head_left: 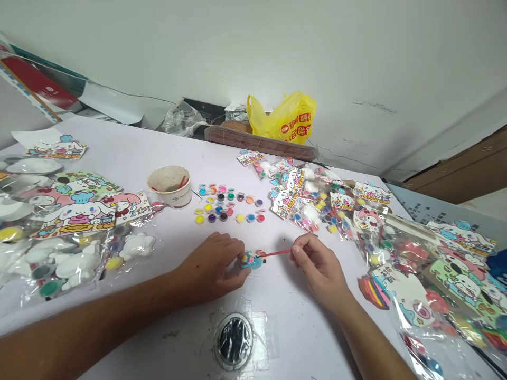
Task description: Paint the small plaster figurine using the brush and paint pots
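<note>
Between the thumb and fingers of my left hand (216, 264) is a small painted figurine (253, 260), mostly light blue with touches of other colours. My right hand (319, 266) pinches a thin red paintbrush (279, 253) by its far end, and the brush tip meets the figurine or lies just over it. Beyond my hands stand several small open paint pots (224, 216) in many colours, set in short rows. A paper cup (171, 191) with red sticks leaning inside stands to their left.
Bagged white figurines with cartoon cards (79, 211) cover the left side. More bagged kits (304, 195) lie at the back right and along the right edge, by a rainbow-striped painted piece (374, 292). A round dark disc (234, 340) is taped near the front. A yellow plastic bag (287, 119) stands by the wall.
</note>
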